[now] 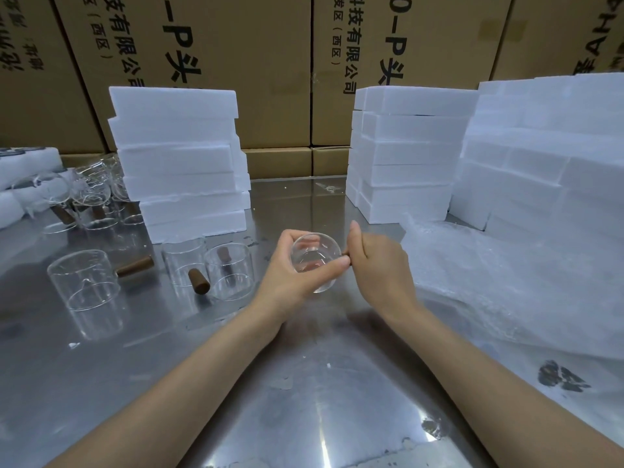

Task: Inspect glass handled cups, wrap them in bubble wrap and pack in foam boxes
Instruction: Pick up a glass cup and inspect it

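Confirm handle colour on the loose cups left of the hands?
Dark brown, wood-like handles on clear glass cups; head view.

Brown cardboard cartons point(277, 72) stacked as wall across whole back, large black Chinese print running sideways on faces. Second, lower row of smaller cartons point(280, 162) at base, just behind surface. Surface point(304, 400) brushed metal, shiny, bright glare streaks near bottom edge, scattered white crumbs and scuffs. Dark smudge point(562, 380) on surface, lower right. Cartons reflected faintly in far metal. Light even, cool, from above; soft shadows only. No wall, floor or window visible past cartons.
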Available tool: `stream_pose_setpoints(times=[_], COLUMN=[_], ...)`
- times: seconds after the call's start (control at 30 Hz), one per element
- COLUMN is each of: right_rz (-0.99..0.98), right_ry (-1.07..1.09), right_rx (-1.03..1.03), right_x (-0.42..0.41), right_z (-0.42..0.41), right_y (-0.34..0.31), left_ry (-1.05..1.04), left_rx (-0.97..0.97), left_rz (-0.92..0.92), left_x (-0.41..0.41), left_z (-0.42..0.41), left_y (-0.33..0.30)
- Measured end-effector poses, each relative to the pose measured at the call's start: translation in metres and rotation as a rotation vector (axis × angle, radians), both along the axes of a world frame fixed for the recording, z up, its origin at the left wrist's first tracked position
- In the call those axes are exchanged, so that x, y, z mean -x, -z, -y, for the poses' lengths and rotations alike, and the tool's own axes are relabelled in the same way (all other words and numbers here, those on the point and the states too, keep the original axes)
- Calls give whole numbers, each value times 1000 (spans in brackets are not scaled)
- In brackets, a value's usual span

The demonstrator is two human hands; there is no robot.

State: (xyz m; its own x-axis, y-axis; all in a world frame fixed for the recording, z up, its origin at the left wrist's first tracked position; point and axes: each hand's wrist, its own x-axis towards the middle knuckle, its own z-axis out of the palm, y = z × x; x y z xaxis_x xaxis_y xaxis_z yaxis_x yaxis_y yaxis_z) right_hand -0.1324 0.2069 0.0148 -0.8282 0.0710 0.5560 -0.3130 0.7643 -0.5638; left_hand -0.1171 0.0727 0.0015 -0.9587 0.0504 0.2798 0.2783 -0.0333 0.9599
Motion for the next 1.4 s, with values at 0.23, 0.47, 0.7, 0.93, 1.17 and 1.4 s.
stream_pose_setpoints(times=[0.23, 0.47, 0.7, 0.93, 1.17, 1.4], right_rz=[-11, 135, 266, 104, 503, 634], right_ry=[-43, -54, -39, -60, -184, -247], right_rx=[-67, 349, 276, -30, 472, 421], right_x=[-3, 3, 1, -1, 3, -4], right_z=[6, -4, -10, -1, -4, 1], right_y=[1, -2, -6, -2, -8, -8], left_ry=[-107, 103, -40, -181, -201, -246], left_rx=[-142, 100, 233, 92, 405, 173], left_rz=[128, -59, -215, -46, -238, -406], left_x=[1, 1, 3, 5, -2, -6], left_z=[-3, 2, 6, 6, 5, -2], left_y=[2, -8, 1, -7, -8, -7])
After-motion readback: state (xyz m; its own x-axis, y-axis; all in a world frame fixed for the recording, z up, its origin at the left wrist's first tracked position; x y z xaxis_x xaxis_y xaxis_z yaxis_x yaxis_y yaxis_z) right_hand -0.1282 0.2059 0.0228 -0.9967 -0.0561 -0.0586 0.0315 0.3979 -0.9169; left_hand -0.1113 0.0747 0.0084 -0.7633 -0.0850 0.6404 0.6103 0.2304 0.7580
